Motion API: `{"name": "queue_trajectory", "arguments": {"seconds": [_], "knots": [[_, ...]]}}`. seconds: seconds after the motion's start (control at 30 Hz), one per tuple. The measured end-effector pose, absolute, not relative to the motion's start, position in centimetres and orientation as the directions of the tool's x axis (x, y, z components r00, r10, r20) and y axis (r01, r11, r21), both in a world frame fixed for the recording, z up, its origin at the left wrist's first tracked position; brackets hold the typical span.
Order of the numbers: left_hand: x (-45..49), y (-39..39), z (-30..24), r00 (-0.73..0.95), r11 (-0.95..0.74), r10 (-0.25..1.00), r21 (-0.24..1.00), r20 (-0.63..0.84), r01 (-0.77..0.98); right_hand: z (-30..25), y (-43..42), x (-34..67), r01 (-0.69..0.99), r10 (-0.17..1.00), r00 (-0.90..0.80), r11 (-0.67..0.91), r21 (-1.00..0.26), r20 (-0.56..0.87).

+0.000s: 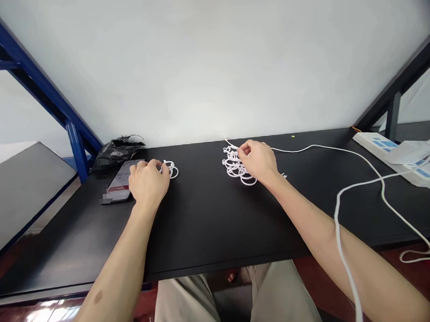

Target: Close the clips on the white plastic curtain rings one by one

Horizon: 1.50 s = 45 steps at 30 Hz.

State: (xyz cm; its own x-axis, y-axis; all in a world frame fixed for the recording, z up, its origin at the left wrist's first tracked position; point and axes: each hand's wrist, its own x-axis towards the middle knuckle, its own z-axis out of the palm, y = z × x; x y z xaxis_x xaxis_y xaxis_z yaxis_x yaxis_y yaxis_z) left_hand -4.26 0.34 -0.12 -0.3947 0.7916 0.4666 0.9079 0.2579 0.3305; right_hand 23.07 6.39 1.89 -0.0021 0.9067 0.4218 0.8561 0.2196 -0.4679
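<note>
My left hand (147,180) rests on the black table (204,220) with its fingers curled on a small coil of white cable (172,169). My right hand (259,160) lies further right, fingers closed on a larger tangle of white cable loops (233,168). A cable end sticks up just behind that tangle. Both forearms reach in from the near edge.
A phone (120,184) lies just left of my left hand, with a crumpled black bag (116,151) behind it. A long white cable (347,187) runs across the right side and over my right forearm. A white power strip (393,155) sits far right. Blue and black frame posts flank the table.
</note>
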Motion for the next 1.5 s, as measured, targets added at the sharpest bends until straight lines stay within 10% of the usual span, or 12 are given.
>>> {"name": "queue_trajectory", "arguments": {"seconds": [0.3,0.77,1.5], "knots": [[0.3,-0.6,1.0,-0.125,-0.206,0.895,0.645,0.427,0.736,1.2,2.7,19.0,0.659,0.857,-0.255,0.493,-0.569,0.448],[1.3,-0.4,-0.3,-0.150,-0.201,0.958,0.945,0.244,0.257,0.9,1.7,18.3,0.460,0.766,-0.428,0.641,-0.614,0.480],[1.7,-1.3,0.7,-0.091,-0.254,0.929,0.797,0.359,0.548,0.4,2.4,18.4,0.292,0.797,-0.355,0.592,-0.751,0.490]]}}
